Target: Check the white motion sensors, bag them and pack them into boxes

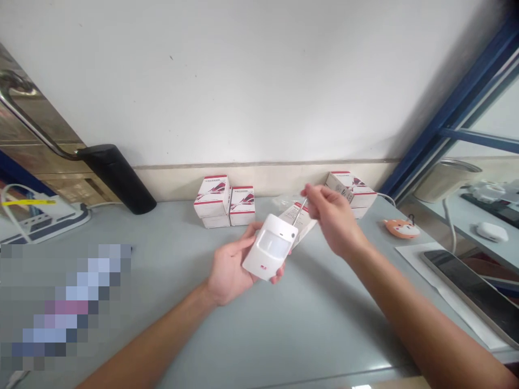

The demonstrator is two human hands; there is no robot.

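Observation:
My left hand (229, 267) holds a white plastic sensor unit (271, 246) with a curved window and a small red mark, lifted above the grey table (170, 281). My right hand (330, 216) is raised just right of it, with thumb and fingers pinched on the tip of a thin metal antenna (299, 213) that rises from the sensor's top. An opened white and red box (302, 219) lies on the table right behind the sensor, partly hidden by it.
Small white and red boxes stand by the wall: a stack (211, 201), one beside it (242, 205), another stack at the right (357, 192). A black cylinder (117, 175) leans at the left. An orange fox-shaped item (401, 228) and a dark tablet (474, 292) lie at the right.

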